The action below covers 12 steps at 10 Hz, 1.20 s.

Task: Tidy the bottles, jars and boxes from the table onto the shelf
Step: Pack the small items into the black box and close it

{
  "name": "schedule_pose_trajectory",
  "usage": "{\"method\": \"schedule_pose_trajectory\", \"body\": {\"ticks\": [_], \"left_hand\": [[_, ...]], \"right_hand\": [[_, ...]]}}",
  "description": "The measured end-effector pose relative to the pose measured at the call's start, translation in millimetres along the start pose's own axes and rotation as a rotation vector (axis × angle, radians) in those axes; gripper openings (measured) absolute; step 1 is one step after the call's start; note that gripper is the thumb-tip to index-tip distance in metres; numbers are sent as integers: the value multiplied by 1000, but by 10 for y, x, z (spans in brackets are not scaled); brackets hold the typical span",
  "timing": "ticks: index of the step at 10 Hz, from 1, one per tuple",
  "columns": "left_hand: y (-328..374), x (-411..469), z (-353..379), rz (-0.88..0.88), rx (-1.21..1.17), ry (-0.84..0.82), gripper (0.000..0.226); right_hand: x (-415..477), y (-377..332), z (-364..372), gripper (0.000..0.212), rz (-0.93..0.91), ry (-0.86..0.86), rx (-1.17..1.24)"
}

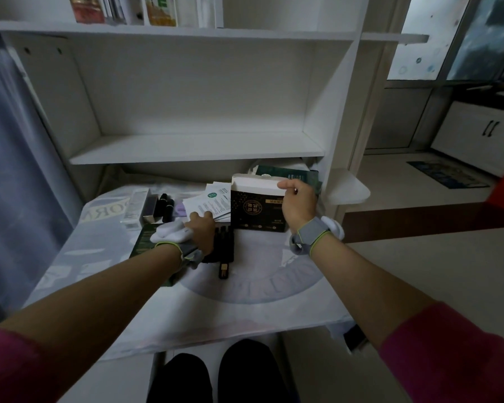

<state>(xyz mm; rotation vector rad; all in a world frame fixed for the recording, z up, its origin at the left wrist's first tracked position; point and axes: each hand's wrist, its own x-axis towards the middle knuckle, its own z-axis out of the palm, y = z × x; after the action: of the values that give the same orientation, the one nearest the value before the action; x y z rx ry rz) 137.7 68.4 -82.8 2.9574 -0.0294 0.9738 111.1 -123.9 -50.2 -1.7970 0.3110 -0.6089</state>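
On counter [245, 301], below empty shelf [198, 146]: right hand [298, 203] pinches open flap of upright black box [255, 209], likely steadying for lift. Left hand [201, 229] flat, fingers spread on leaflets [213, 203], holding nothing.

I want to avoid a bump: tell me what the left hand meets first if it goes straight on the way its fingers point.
The left hand already has its fingers on the white leaflets; it would slide across them. Beyond is probably the black box that the right hand holds, though depth is unclear.
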Motion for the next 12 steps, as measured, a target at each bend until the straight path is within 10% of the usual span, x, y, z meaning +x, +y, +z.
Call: {"method": "schedule_pose_trajectory", "body": {"ticks": [2, 3, 4, 6, 9, 12], "left_hand": [[-88, 12, 50, -197, 168, 63, 21], [-27, 32, -419, -459, -429, -433, 35], [-135, 28, -762, -331, -421, -680, 18], [-200, 163, -966, -316, -808, -785, 9], [-107, 250, -1287, -289, -1337, -480, 36], [-55, 270, -1218, -208, -1184, -202, 17]], "right_hand": [[3, 11, -29, 38, 12, 37, -10], [-15, -16, -45, 39, 14, 52, -19], [-26, -42, -50, 40, 14, 73, -16], [-63, -94, -33, 40, -5, 64, -18], [-215, -222, 41, 37, -81, -106, -25], [-230, -295, 66, 32, -138, -206, -10]]}}
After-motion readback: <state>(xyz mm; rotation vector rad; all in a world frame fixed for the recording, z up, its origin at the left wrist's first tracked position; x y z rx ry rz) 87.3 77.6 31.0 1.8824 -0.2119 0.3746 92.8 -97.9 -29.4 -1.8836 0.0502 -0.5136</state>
